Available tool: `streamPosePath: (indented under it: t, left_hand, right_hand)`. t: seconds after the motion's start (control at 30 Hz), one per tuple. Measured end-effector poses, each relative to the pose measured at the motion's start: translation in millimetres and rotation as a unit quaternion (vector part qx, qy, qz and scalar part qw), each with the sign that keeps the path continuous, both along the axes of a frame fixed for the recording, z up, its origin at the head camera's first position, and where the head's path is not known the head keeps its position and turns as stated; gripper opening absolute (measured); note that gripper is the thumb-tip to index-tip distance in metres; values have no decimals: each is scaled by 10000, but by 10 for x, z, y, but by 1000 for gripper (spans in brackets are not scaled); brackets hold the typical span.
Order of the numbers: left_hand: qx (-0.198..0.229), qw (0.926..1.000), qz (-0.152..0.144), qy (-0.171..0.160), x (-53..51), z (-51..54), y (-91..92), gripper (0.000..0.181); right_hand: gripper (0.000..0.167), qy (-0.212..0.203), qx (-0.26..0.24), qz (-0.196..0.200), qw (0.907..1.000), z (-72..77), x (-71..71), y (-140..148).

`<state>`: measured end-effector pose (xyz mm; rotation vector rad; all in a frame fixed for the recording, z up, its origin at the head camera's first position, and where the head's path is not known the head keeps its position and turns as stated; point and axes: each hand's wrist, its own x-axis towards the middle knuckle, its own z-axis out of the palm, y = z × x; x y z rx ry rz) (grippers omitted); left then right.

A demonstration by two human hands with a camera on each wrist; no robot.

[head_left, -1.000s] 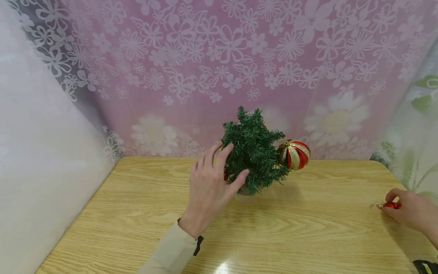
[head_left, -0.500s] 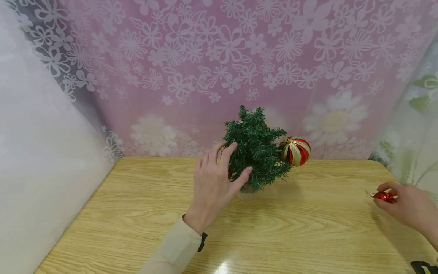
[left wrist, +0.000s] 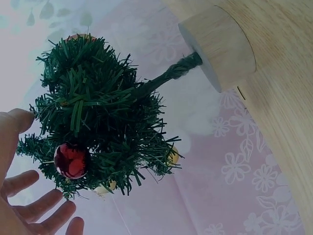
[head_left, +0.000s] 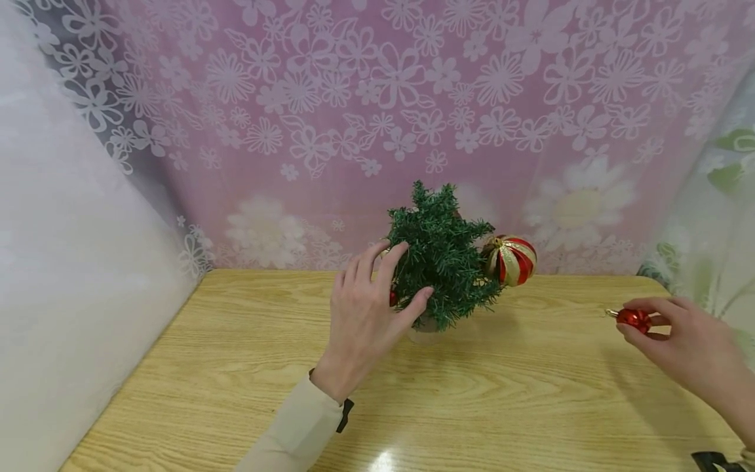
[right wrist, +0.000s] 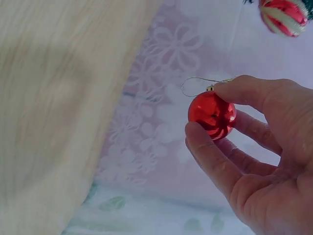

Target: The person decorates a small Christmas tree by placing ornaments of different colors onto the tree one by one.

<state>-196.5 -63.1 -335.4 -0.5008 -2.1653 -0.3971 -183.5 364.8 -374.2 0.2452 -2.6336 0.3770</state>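
A small green artificial Christmas tree (head_left: pixel 442 262) stands on a round wooden base (left wrist: pixel 220 49). My left hand (head_left: pixel 362 314) is at its left side, fingers spread and loosely bent, the fingertips at the branches. Beside that hand a shiny red bauble (left wrist: pixel 72 160) hangs on the tree, mostly hidden in the head view. From the tree's right side hangs a larger red-and-gold striped bauble (head_left: pixel 512 260). Off to the right, my right hand (head_left: pixel 687 337) pinches a small red bauble (right wrist: pixel 212 115) between thumb and fingers above the table. Its gold cap and thin string loop point left, toward the tree.
The wood-grain table (head_left: pixel 236 367) reaches back to a pink flowered curtain (head_left: pixel 354 131). White cloth (head_left: pixel 82 249) hangs along the left side, and pale leaf-patterned cloth (head_left: pixel 728 262) along the right. A gold bauble (left wrist: pixel 173 155) shows among the tree's branches.
My right hand has lifted the red bauble off the table and carried it left and away from the right edge. My left hand and the tree have shifted only slightly.
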Motion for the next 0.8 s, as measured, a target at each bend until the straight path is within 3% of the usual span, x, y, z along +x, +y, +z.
streamPosePath:
  t: [0.33,0.63,0.8]
  left_hand:
    - [218,9961,-558,650,46,1,-3,51]
    - [291,9855,-1294,1062,96,-44,69,37]
    - [208,9808,-1480,1250,128,-68,118,31]
  right_hand:
    - [35,948,-579,555,9923,145,92,-216]
    - [41,1255,-867,859,9846,311,215,-460]
    - [43,1407,-1034,1033,9792,384,279,-571]
